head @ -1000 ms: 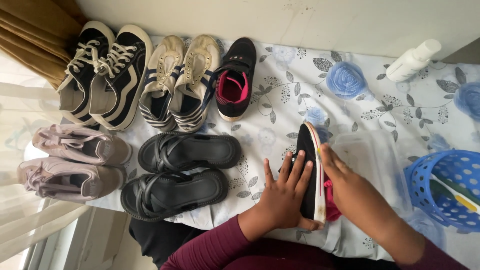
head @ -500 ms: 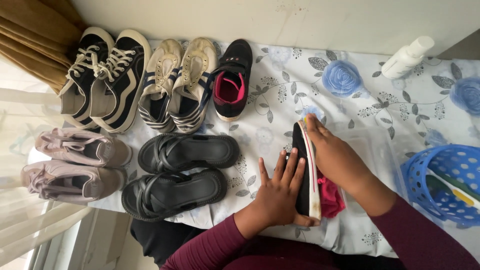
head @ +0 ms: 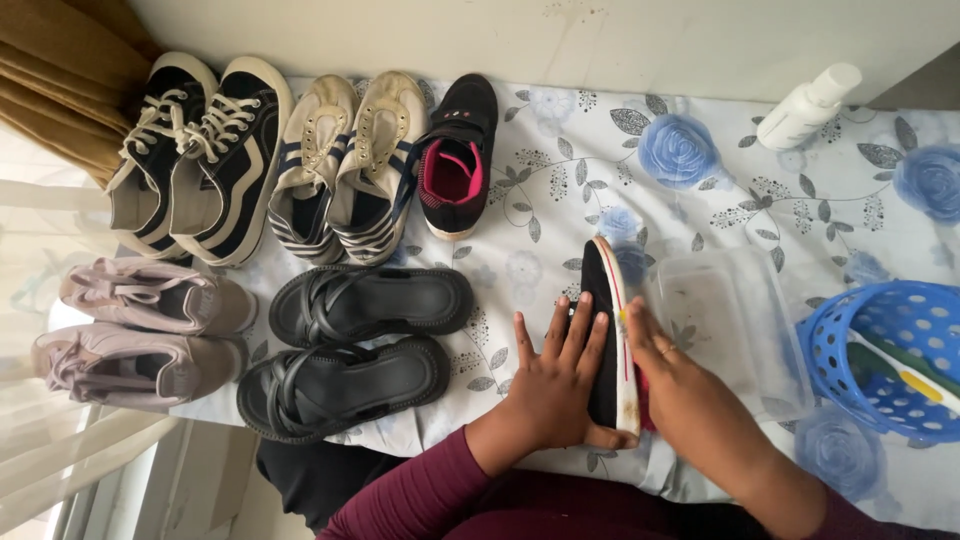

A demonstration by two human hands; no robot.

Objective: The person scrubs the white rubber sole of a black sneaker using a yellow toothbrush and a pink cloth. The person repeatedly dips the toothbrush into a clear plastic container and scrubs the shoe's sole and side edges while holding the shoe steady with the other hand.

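Closest to the camera, both hands are on one black sneaker [head: 601, 340] that's tipped up on its side near the front edge of the table, white sole rim with a red stripe facing right. The left hand [head: 556, 385] lies flat against the black upper, fingers spread, more bracing than gripping, probably so the shoe stays on edge. The right hand [head: 668, 385] presses against the sole side with fingers loosely curled; there's something pinkish under it, but I can't tell whether it's a cloth or the shoe's lining. Just right of that sits a clear plastic tub [head: 730, 325], touching or nearly touching a blue perforated basket [head: 880, 350], both within easy reach. Left of the hands are two black sandals [head: 355, 345] and a pair of mauve sneakers [head: 140, 330], lined up side by side. Further back: black-and-white lace-ups [head: 195, 160], striped cream slip-ons [head: 345, 165], the matching black shoe with pink lining [head: 455, 160], and a white bottle [head: 808, 105] lying by the wall on the floral cloth [head: 700, 180].
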